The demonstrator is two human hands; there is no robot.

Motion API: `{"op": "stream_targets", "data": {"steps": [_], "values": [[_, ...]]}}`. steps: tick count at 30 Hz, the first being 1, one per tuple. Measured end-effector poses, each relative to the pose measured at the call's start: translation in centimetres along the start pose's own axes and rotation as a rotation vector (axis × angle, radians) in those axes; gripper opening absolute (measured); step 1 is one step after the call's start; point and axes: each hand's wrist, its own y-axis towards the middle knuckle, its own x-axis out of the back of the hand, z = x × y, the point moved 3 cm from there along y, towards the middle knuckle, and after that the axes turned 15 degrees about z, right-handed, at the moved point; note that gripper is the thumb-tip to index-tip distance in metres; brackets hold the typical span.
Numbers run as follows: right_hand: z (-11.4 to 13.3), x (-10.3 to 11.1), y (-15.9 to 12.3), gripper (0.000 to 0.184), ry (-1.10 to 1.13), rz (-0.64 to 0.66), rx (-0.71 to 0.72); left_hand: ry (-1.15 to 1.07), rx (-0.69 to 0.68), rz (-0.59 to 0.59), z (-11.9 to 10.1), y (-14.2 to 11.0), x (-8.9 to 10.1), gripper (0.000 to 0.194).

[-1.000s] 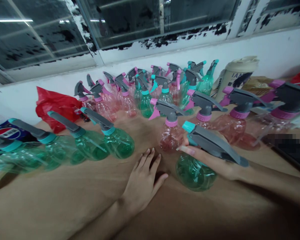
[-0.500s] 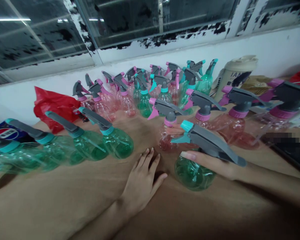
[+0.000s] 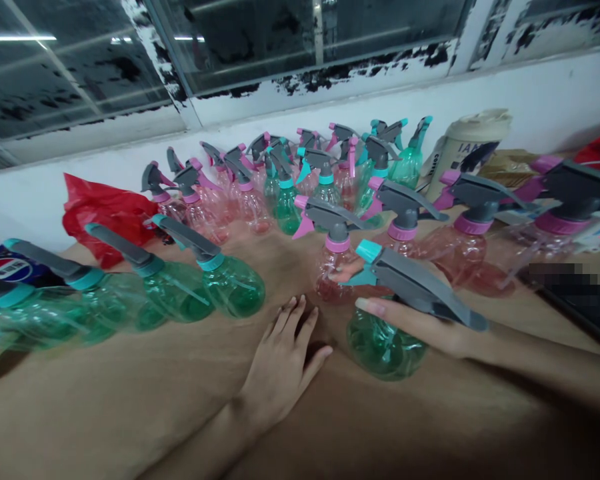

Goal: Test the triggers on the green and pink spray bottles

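Note:
My right hand [image 3: 430, 330] is wrapped round the neck of a green spray bottle [image 3: 386, 350] with a grey head and turquoise nozzle. Its thumb lies along the near side; fingertips show beyond the turquoise trigger [image 3: 363, 277], and the other fingers are hidden behind the head. The bottle stands upright on the wooden table [image 3: 130, 407]. Left of it, my left hand [image 3: 280, 363] rests palm down on the tabletop, fingers stretched and holding nothing. Just behind the held bottle stands a pink spray bottle [image 3: 330, 270].
Green spray bottles [image 3: 235, 287] line the left side, and pink ones [image 3: 467, 257] the right. More bottles [image 3: 254, 210] crowd the wall. Also here are a red plastic bag [image 3: 103, 217], a Pepsi-labelled item [image 3: 10, 267], a paper cup [image 3: 473, 147] and a dark phone-like slab [image 3: 575, 307].
The fingers of my right hand have eased off the trigger, which now sticks out forward. The bottle stays in place, and my left hand keeps still. The view shifts slightly.

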Motion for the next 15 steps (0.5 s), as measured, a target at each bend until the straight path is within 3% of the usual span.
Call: {"op": "stream_targets", "data": {"steps": [5, 9, 15], "values": [[0.1, 0.0, 0.0, 0.015, -0.023, -0.014, -0.062, -0.022, -0.006, -0.016, 0.07, 0.03, 0.02, 0.048], [-0.17, -0.06, -0.07, 0.02, -0.019, -0.031, -0.136, 0.003, -0.006, -0.022, 0.13, 0.08, -0.14, 0.049], [-0.27, 0.02, -0.1, 0.019, -0.078, -0.05, -0.108, 0.022, 0.004, -0.016, 0.16, 0.14, -0.26, 0.05]]}}
